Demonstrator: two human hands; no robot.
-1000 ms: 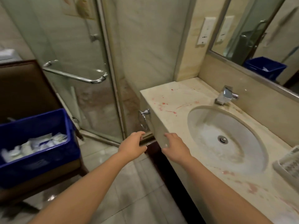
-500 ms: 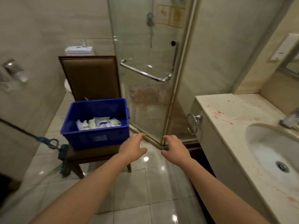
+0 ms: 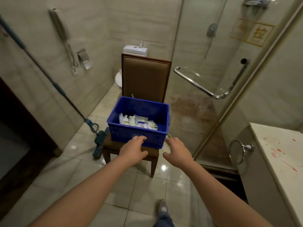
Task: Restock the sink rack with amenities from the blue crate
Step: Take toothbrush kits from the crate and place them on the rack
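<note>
Left hand (image 3: 133,150) and right hand (image 3: 177,152) hover empty, fingers relaxed, just before the blue crate (image 3: 152,136) on the chair (image 3: 144,76); best reach over its near wall and pick sachets (image 3: 137,122) singly

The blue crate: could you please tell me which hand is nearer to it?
Left. The left hand lies in front of the near wall of the blue crate; the right hand hovers off its near-right corner.
</note>
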